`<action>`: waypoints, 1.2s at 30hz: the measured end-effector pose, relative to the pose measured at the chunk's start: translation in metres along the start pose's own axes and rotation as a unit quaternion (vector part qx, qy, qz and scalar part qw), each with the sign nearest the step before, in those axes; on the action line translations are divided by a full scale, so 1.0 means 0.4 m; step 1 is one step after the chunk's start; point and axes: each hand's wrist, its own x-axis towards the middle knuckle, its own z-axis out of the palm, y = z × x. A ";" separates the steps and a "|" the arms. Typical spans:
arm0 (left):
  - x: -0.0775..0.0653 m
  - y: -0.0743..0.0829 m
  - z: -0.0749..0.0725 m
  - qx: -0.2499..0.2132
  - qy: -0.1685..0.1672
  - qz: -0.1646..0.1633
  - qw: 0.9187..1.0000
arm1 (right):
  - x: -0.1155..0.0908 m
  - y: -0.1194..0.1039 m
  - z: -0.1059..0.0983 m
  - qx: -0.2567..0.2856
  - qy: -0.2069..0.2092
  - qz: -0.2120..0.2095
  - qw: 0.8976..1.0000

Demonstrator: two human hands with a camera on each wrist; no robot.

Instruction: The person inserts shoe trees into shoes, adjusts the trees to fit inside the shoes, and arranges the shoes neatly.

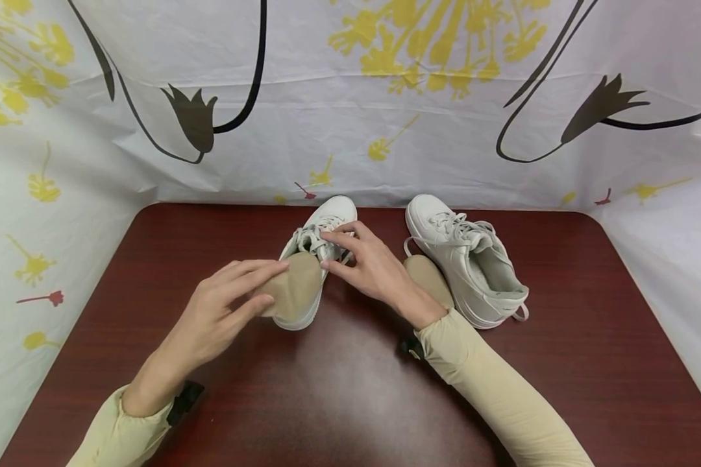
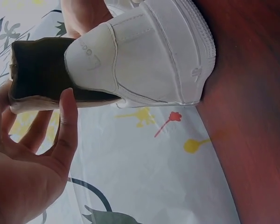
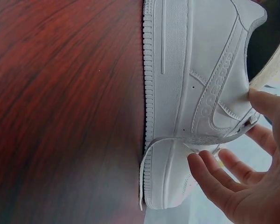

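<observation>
Currently, dark red counter fills lower frame; white shoe at frame centre. Right hand loosely spread, thumb touching shoe's opening; left hand pinches insole by edges, near end jutting out of shoe. Judged best: hold opening wide, insole flat and centred, slide gently toward toe so edges don't fold. Around: second shoe, right of centre; second insole just beside it, partly hidden. In way: laces crowding opening; loose lace down first shoe's side may snag.

Soft glare on tabletop
</observation>
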 end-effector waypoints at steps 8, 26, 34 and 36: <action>0.011 -0.003 0.001 -0.033 0.022 0.015 0.999 | 0.002 0.004 0.002 0.004 0.000 -0.002 1.000; 0.028 0.004 -0.014 -0.050 -0.001 -0.006 0.999 | 0.003 0.002 0.003 0.010 -0.005 0.002 1.000; 0.038 -0.004 -0.013 -0.040 0.004 0.001 0.999 | 0.003 0.005 0.003 0.015 -0.004 0.001 1.000; 0.041 -0.006 -0.011 -0.042 0.005 0.001 0.999 | 0.002 0.005 0.003 0.015 -0.004 0.001 1.000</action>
